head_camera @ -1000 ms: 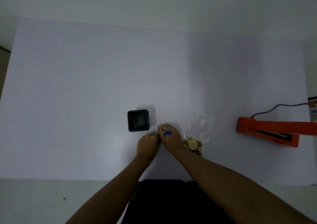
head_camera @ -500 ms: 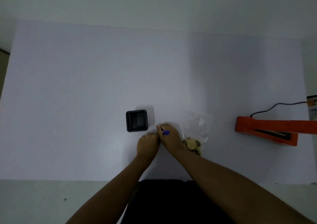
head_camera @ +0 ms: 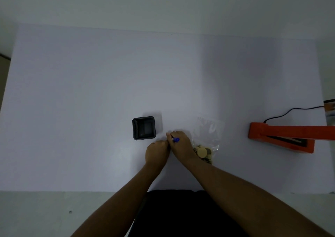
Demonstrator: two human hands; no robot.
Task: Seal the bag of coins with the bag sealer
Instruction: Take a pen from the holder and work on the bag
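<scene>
**Two hands meet beside the bag of coins**

The fingers [head_camera: 170, 137] of the right hand [head_camera: 181, 145] are curled in, pinching a small blue thing [head_camera: 175, 139] whose nature cannot be told at this size. The left hand [head_camera: 157, 152] sits just left of it, knuckles up and fingers folded under, touching the right hand at the fingertips; whether it holds anything cannot be seen. Both hands rest low on the white bench [head_camera: 90, 91], a little below the centre of the frame, with bare forearms running down to the lower edge.

Just right of the right hand lies the clear bag [head_camera: 208, 133], flat on the bench, with the coins [head_camera: 203, 152] heaped in its lower end beside the wrist. A black square tray [head_camera: 144, 128] stands just up and left of the hands. Well apart, at the right edge of the frame, the orange bag sealer [head_camera: 282, 137] sits with its arm raised, and a black cord [head_camera: 290, 110] runs from it toward the right edge.
</scene>
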